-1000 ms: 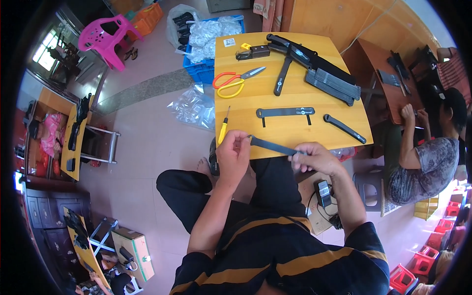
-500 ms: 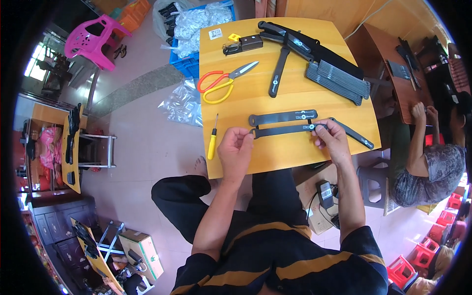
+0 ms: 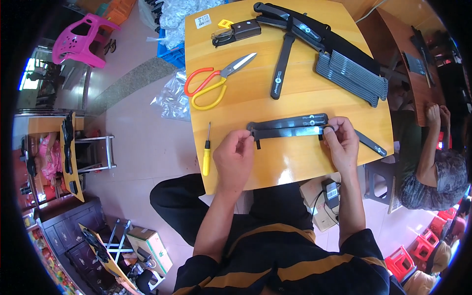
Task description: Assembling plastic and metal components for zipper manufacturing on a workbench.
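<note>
Since the earlier frame, over the wooden table (image 3: 268, 169), the left hand (image 3: 234, 156) and right hand (image 3: 343, 143) are advancing inward, each pinching one end of a held strap (image 3: 289, 132), which is extending just beside a second black strap (image 3: 282, 122).

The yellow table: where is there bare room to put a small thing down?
Free patches lie between the scissors and the lengthwise strap, between that strap and the strap bundle, and at the near edge of the table, between the left hand and the right hand. It is crowded at the far right, where black straps overlap.
</note>
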{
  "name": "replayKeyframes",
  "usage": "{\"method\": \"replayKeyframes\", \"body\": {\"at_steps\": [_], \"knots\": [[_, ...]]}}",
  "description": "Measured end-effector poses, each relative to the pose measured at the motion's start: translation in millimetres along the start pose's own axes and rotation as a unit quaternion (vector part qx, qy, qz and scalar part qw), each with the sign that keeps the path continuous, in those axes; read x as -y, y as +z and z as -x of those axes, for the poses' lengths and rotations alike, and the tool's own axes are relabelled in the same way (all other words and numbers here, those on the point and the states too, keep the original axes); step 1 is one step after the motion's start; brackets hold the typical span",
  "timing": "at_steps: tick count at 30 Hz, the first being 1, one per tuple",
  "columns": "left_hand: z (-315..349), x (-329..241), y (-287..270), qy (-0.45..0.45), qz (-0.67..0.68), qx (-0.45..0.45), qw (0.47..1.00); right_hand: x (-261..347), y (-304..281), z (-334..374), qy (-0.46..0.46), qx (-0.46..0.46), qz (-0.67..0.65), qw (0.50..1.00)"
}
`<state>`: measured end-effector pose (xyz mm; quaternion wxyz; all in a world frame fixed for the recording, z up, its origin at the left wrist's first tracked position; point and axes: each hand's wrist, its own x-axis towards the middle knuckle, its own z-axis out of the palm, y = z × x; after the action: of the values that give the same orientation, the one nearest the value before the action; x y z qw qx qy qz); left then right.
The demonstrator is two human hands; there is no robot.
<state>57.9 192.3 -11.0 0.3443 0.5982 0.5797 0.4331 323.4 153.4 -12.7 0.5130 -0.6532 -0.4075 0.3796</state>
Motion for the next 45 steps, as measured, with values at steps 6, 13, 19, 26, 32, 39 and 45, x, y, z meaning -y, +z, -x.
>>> {"method": "replayKeyframes", "body": {"at_steps": [6, 13, 19, 26, 32, 39, 45], "knots": [[0.2, 4.9, 4.1, 0.050, -0.071, -0.010, 0.996, 0.1, 2.8, -2.1, 0.002, -0.007, -0.020, 1.000], [-1.3, 4.6, 6.0, 0.043, -0.069, -0.020, 0.996, -0.3, 3.1, -2.7, 0.007, -0.005, -0.021, 1.000], [-2.4, 5.1, 6.8, 0.041, -0.066, -0.013, 0.997, -2.6, -0.5, -3.0, 0.007, 0.000, -0.024, 1.000], [-4.4, 1.5, 5.8, 0.044, -0.083, -0.008, 0.995, -2.0, 1.4, -3.1, 0.006, -0.002, -0.026, 1.000], [-5.1, 0.7, 5.4, 0.038, -0.081, -0.007, 0.996, -4.4, 1.7, -3.5, -0.001, -0.010, -0.011, 1.000], [-5.6, 3.1, 6.2, 0.039, -0.087, -0.004, 0.995, -1.9, 2.3, -3.2, 0.003, -0.013, -0.001, 1.000], [-7.5, 2.4, 5.4, 0.038, -0.094, 0.001, 0.995, -1.7, 3.0, -3.6, 0.006, -0.016, 0.008, 1.000]]}}
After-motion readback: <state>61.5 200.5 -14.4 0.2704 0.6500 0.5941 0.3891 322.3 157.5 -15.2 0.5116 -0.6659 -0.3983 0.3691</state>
